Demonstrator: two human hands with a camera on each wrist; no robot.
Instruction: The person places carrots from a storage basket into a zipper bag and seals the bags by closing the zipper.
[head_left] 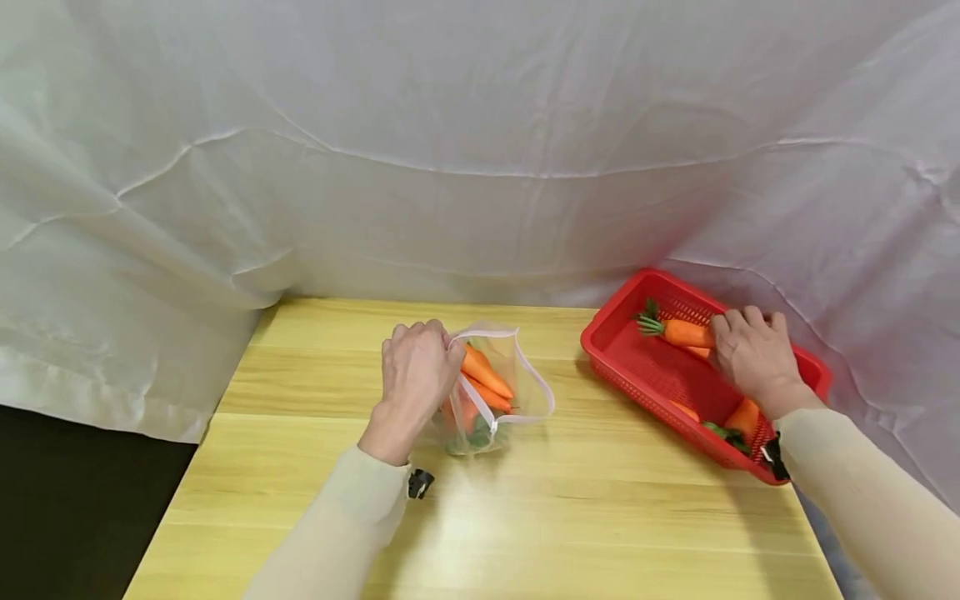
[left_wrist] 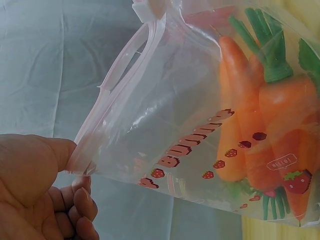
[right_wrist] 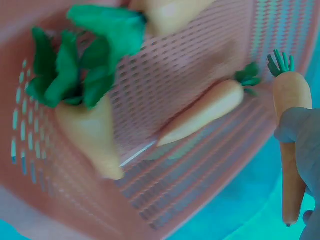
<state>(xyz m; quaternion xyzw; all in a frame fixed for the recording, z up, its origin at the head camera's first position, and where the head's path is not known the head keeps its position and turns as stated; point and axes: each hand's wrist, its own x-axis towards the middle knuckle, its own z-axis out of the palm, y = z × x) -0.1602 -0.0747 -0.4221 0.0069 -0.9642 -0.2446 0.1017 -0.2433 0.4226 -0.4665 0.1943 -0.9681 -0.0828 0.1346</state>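
Several carrots (head_left: 486,383) sit inside a clear zip bag (head_left: 491,400), which stands on the table (head_left: 525,517) well to the left of the red basket (head_left: 622,342). The bag is see-through plastic with a pale pink zip strip along its open mouth and small strawberry prints and lettering on its side; the left wrist view shows orange roots and green tops pressed against the film. The left hand (head_left: 416,371) pinches the bag's rim, thumb and curled fingers (left_wrist: 82,207) closed on the zip strip at one corner. The right hand (head_left: 753,354) is inside the basket, its fingers curled round a carrot (head_left: 678,332) that lies toward the basket's far end, green top pointing away from the hand. More carrots lie in the basket nearer the person, partly hidden behind the right wrist, so their count is unclear. In the right wrist view the colours are washed out and the picture is blurred: two pale carrots lie on the basket's mesh floor, and the held one (right_wrist: 291,150) is partly covered by a finger at the frame's edge. How many carrots the bag holds cannot be told, since they overlap.
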